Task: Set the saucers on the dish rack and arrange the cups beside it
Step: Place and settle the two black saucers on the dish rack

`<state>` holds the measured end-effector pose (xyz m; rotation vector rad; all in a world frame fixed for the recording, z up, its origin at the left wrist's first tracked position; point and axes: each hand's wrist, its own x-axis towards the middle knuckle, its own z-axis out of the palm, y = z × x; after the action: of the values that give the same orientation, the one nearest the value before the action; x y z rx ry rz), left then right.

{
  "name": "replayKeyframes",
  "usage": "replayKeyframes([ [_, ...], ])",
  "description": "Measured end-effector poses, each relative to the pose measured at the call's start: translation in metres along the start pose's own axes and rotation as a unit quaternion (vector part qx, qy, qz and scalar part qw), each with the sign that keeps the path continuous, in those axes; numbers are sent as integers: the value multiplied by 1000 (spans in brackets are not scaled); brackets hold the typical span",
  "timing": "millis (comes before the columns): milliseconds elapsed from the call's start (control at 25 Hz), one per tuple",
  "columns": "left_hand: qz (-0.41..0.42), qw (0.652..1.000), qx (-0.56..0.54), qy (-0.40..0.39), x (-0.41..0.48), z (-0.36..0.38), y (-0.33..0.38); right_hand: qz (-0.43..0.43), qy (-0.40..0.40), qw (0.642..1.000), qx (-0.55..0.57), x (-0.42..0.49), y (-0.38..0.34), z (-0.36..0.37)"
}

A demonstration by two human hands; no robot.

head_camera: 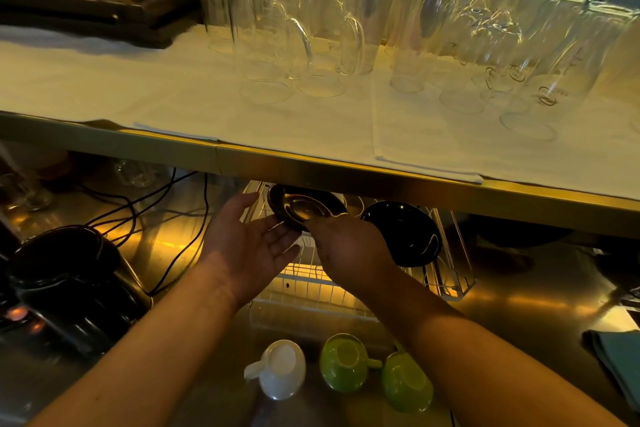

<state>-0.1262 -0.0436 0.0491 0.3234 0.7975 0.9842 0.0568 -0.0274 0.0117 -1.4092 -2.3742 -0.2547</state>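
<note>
The counter (519,302) is brushed metal with a dull sheen. The dish rack (311,284) is thin white-coated wire. The 2 saucers (301,206) (401,229) in it look like dark glossy ceramic. The white cup (282,369) and 2 green cups (343,362) (407,381) are smooth glazed ceramic. On the metal-edged shelf (311,163), matt white cloth (277,121) lies under clear glass mugs (273,35). The tray (104,10) looks like dark wood.

I see dark saucers (403,232) in the white rack (311,291), one white cup (282,369), two green cups (375,371), and a teal cloth (616,360).
</note>
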Motion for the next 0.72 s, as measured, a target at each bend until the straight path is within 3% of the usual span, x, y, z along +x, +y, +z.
replayKeyframes([
  [520, -31, 999, -20, 5, 6, -13, -5, -52, -124, 986, -97, -1, -11, 12],
  [720, -31, 999, -25, 24, 8, -16, -5, -49, -127, 987, -90, -3, -12, 11],
])
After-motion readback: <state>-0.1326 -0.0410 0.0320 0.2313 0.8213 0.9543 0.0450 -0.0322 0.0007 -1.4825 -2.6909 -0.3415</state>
